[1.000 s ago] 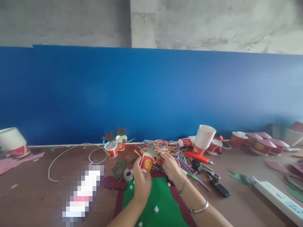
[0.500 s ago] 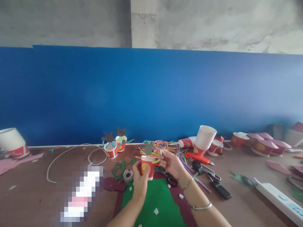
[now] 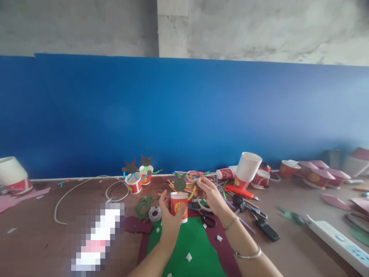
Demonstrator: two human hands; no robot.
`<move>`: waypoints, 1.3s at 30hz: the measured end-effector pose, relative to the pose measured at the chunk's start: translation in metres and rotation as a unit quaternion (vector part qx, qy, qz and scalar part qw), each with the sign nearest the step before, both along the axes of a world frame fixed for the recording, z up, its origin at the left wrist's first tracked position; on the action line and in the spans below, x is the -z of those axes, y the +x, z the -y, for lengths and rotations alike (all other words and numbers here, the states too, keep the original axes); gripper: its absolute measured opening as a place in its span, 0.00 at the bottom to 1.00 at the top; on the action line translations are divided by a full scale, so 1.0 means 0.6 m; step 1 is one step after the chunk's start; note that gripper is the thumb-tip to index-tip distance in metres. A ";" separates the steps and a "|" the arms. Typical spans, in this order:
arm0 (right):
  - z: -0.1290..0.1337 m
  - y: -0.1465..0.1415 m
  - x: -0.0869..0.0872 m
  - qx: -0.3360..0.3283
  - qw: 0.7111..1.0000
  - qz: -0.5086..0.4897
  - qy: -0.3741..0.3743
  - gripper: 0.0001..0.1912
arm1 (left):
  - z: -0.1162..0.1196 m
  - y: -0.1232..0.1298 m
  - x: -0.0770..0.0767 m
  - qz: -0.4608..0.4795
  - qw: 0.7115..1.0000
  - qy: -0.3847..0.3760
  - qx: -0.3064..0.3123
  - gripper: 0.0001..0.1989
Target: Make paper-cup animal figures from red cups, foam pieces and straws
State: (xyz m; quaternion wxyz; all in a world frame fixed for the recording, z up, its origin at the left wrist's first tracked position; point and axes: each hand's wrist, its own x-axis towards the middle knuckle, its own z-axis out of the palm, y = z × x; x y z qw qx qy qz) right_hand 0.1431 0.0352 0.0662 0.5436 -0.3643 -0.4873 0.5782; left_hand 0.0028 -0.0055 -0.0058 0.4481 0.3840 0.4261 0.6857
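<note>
A: From the head view, the only one, where is the cup?

B: The red-and-white paper cup point(image 3: 178, 198) stands upright at the far edge of the green paper sheet point(image 3: 198, 240) (touching it or just over it, I can't tell). A dark-green eared-head cutout point(image 3: 180, 184) rises above its rim.

A: And the fingers?

B: The left hand point(image 3: 170, 225) clasps the cup, thumb across the front; the fingers' ends behind it are hidden. The right hand point(image 3: 211, 196), beyond the sheet's right far corner, has thumb and forefinger pinched narrow at the tip of the yellow craft stem point(image 3: 191, 194) at the cup's side. Some small piece seems to be there too, too small to name.

A: How would you handle that well?

B: I'd judge a light left clasp best, since thin paper likely dents. Support the stem close to the tip, press gently, and don't pull outward, or its root could work loose.

A: Anything in the way?

B: The black-handled scissors point(image 3: 205, 217) lie by the sheet's right far corner, near the right wrist; I'd mind them. The tape roll point(image 3: 151, 214) sits just off its left far corner.
</note>
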 end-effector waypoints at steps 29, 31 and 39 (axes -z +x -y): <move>-0.009 0.017 -0.001 0.025 0.993 0.113 -0.011 0.16 | 0.004 -0.006 0.000 -0.177 0.979 0.014 -0.101 0.35; -0.009 0.022 -0.004 0.015 0.993 0.117 -0.016 0.16 | 0.005 -0.006 0.000 -0.179 0.979 0.014 -0.095 0.35; -0.009 0.036 -0.011 -0.008 0.991 0.133 -0.027 0.17 | 0.004 -0.004 0.004 -0.183 0.978 0.022 -0.095 0.34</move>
